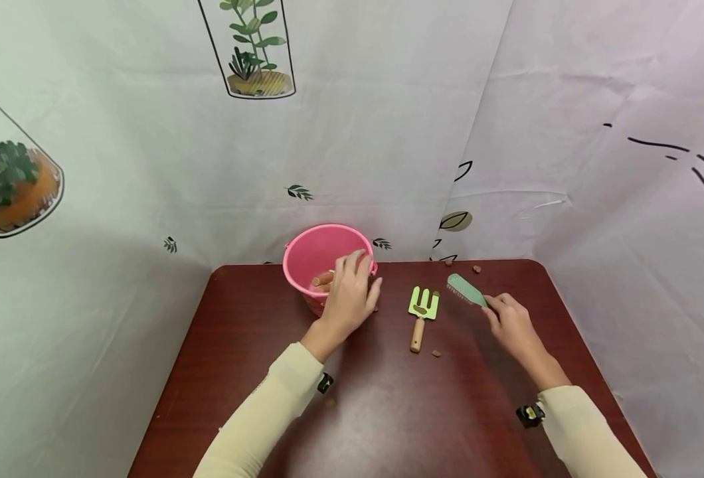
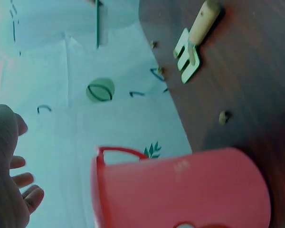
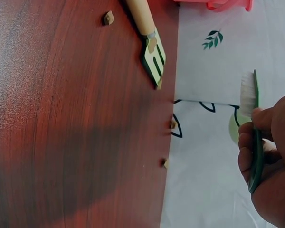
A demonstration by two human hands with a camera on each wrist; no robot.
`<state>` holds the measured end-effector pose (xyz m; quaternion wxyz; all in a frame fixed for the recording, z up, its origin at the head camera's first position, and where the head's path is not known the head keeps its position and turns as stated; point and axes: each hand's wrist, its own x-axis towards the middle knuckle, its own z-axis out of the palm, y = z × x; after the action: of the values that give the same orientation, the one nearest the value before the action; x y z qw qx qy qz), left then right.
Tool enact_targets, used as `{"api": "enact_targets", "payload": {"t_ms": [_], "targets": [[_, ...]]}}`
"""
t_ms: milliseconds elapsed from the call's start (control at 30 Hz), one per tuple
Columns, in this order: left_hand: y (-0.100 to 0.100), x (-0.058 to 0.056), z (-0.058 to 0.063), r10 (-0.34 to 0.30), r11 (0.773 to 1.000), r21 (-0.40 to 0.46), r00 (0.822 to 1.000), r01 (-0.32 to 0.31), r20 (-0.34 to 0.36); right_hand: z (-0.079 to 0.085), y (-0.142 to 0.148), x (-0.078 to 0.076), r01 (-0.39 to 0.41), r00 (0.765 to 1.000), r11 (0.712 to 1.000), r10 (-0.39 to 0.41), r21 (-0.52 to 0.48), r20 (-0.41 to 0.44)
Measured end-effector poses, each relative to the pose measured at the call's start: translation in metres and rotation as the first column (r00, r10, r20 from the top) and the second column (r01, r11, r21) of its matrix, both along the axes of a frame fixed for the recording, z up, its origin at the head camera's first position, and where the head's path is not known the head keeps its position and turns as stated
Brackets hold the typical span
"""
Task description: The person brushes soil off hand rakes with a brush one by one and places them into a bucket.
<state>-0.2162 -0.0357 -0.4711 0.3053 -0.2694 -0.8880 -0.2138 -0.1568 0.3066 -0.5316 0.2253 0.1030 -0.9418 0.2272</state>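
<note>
In the head view my left hand (image 1: 347, 295) hovers over the near right rim of a pink bucket (image 1: 297, 265), its fingers loosely bent with nothing in them. Inside the bucket, brown rounded pieces (image 1: 323, 279) show, partly hidden by that hand. My right hand (image 1: 512, 326) grips the handle of a green brush (image 1: 465, 289), held above the table with its pale bristles (image 3: 247, 94) clear of the surface. Between the hands lies a hand fork (image 1: 418, 325) with green tines and a wooden handle. Brown bits rest on its tines.
Several small brown bits lie about the dark red table (image 1: 382, 418), one near the fork's handle (image 1: 436, 354) and one by the back edge (image 1: 477, 269). A pale printed cloth (image 1: 400, 166) hangs behind and at both sides of the table.
</note>
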Motion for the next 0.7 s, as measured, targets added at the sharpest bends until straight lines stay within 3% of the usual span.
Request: {"api": "enact_targets", "payload": {"t_ms": [167, 400, 533, 700], "targets": [[0.015, 0.01, -0.013, -0.089, 0.996, -0.004, 0.995, 0.089, -0.043, -0.001, 0.002, 0.001, 0.003, 1.0, 1.0, -0.003, -0.004, -0.003], [0.035, 0.021, -0.031, -0.169, 0.981, -0.111, 0.983, 0.161, -0.067, -0.003, 0.004, 0.002, 0.003, 1.0, 1.0, -0.003, 0.002, -0.013], [0.047, 0.023, -0.042, -0.173, 0.971, -0.171, 0.984, 0.165, -0.031, -0.004, 0.005, 0.001, 0.001, 1.0, 1.0, -0.001, 0.001, -0.022], [0.059, 0.02, -0.056, -0.128, 0.958, -0.258, 0.992, 0.125, 0.008, -0.004, 0.007, 0.001, 0.006, 1.0, 1.0, -0.005, 0.002, -0.015]]}}
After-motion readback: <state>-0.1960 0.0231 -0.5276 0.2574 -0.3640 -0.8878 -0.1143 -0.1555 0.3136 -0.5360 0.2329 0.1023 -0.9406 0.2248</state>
